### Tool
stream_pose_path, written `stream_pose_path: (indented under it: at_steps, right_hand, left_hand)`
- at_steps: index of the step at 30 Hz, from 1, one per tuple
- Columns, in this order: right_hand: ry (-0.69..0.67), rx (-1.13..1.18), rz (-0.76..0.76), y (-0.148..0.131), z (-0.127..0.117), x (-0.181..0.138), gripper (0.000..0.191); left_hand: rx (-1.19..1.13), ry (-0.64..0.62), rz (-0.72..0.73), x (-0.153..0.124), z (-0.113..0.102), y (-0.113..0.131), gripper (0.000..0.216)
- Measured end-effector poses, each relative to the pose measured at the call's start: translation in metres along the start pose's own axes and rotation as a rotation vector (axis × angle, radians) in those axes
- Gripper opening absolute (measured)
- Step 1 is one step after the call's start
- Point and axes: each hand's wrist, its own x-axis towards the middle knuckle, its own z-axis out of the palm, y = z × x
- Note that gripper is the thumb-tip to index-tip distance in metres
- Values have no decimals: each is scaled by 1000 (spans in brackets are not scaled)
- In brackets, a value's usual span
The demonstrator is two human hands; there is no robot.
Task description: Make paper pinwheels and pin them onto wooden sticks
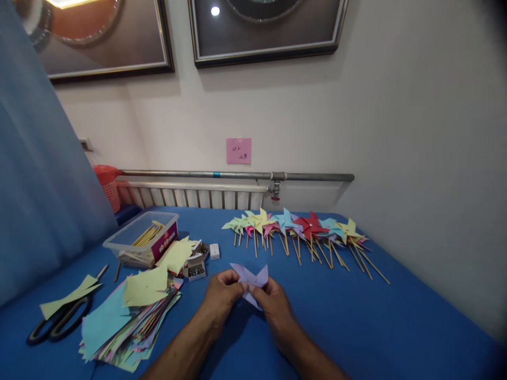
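Observation:
A purple paper pinwheel (260,277) is held up between both hands just above the blue table, its pointed blades spread out. My left hand (225,290) pinches it from the left, the thumb pressed near its centre. From the other side my right hand (273,301) grips it, thumb also close to the middle. The two thumb tips almost meet there; whether a pin sits beneath them is hidden. No stick shows on this pinwheel.
Finished pinwheels on sticks (311,226) lie along the back right. On the left are cut paper sheets (106,322), scissors (69,319), a plastic box (138,237) of sticks and a small box of pins (196,271). A blue curtain (43,158) hangs at far left.

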Motion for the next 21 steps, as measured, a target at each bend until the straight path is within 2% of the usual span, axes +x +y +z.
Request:
stream_pose_path:
  at_steps: [6,12,21]
  right_hand:
    - [5,-45,18,4,-2,2,31]
    - [26,-73,27,7,-4,4,29]
    - [4,-77,34,8,-5,4,45]
  left_hand:
    - [42,-34,5,-6,6,13,20]
    - [103,-58,32,-8,6,21,25]
    - [64,-81,44,-7,5,23,26]
